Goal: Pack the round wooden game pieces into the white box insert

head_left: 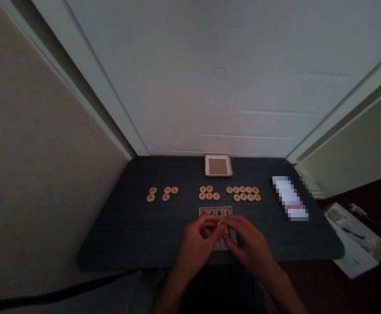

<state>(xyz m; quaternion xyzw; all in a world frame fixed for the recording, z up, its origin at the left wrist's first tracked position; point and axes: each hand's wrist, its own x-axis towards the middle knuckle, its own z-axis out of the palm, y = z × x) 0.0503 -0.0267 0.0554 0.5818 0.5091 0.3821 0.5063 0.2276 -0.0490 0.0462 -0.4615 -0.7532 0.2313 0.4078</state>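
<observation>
Left hand and right hand cover most of the tray. The pixelated object is unidentifiable; markings on the discs are unreadable.

The black table showed a matt, finely ribbed finish; the pale xiangqi discs looked like smooth wood, and the shallow box like matt card.

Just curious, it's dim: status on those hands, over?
Left hand and right hand meet over tray of chess pieces; grip unclear. Red-marked pieces grouped beyond; open box at far edge.
</observation>
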